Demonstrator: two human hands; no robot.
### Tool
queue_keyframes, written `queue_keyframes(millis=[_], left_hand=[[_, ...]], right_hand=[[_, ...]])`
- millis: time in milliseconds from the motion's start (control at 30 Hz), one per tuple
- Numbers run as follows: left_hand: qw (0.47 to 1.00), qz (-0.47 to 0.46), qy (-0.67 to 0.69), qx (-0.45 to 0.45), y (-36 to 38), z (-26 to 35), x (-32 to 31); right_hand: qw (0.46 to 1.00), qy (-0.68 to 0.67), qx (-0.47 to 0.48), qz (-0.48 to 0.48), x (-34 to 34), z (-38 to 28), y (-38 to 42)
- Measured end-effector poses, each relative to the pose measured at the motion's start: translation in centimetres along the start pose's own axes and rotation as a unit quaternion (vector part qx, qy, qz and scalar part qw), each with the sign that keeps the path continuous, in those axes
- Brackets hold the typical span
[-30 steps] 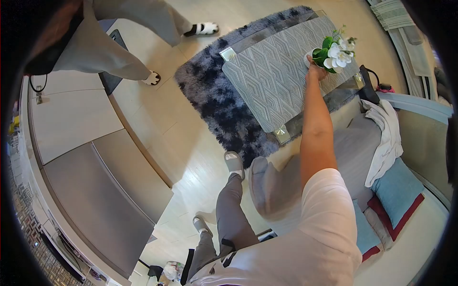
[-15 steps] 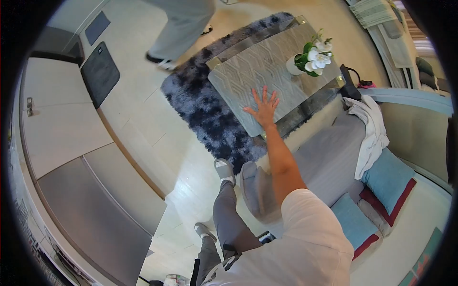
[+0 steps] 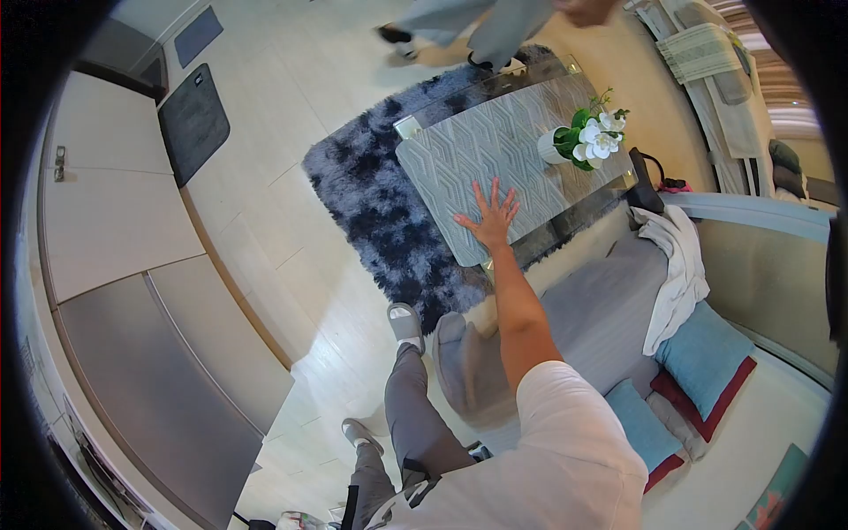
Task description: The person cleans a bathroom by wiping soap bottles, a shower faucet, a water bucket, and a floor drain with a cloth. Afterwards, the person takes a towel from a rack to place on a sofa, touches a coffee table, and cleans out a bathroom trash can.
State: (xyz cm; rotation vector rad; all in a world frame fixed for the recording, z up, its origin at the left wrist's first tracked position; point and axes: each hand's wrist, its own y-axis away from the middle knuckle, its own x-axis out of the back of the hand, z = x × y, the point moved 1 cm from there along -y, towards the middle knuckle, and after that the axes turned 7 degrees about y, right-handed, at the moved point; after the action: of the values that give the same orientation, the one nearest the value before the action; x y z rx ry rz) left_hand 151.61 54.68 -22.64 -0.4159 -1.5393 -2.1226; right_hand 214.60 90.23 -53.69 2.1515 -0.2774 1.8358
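Head view: the right hand (image 3: 491, 216) is off the flower pot (image 3: 554, 147) now and lies flat on the grey patterned cloth (image 3: 495, 150) of the bench (image 3: 530, 243), fingers spread wide apart, gripping nothing. A second ago that hand was up at the pot; half a second ago it had already dropped to the cloth, and it has hardly shifted since. So the pot looks set down and left alone, with attention turned to the cloth itself.

The pot with its white blooms stands upright on the cloth, beyond the hand and to its right, well apart from the fingertips. The left hand is out of view.

Around the bench: the dark shaggy rug (image 3: 371, 194) spreads under it and out to its left. On the near side of the bench sits the grey sofa (image 3: 609, 309), with a white garment (image 3: 676, 256) draped over it and blue cushions (image 3: 707, 353) further along. At the far end of the bench another person's legs (image 3: 477, 22) pass by, close to the corner, having moved across from the left. Nothing lies between hand and pot.
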Motion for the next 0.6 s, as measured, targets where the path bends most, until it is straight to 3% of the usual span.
queue_keyframes(millis=[367, 433, 500, 533, 600], left_hand=[[0.998, 0.019, 0.056, 0.005, 4.1, -3.8, 3.6], [0.998, 0.004, 0.065, -0.026, 5.4, -5.3, 5.5], [0.988, -0.039, 0.083, -0.126, 6.6, -7.5, 8.0], [0.972, -0.057, 0.202, -0.104, 6.4, -9.5, 9.2], [0.813, -0.007, 0.58, 0.056, 3.6, -15.5, 12.8]], right_hand=[[0.997, 0.031, -0.017, -0.071, 1.7, -0.9, -0.3], [0.993, 0.057, -0.022, -0.102, 2.7, -1.7, -0.1], [0.998, 0.052, -0.006, -0.043, 3.9, -3.6, 1.4], [0.999, 0.029, 0.001, -0.04, 4.4, -4.9, 2.5], [0.997, -0.044, 0.043, -0.045, 2.3, -6.8, 6.2]])
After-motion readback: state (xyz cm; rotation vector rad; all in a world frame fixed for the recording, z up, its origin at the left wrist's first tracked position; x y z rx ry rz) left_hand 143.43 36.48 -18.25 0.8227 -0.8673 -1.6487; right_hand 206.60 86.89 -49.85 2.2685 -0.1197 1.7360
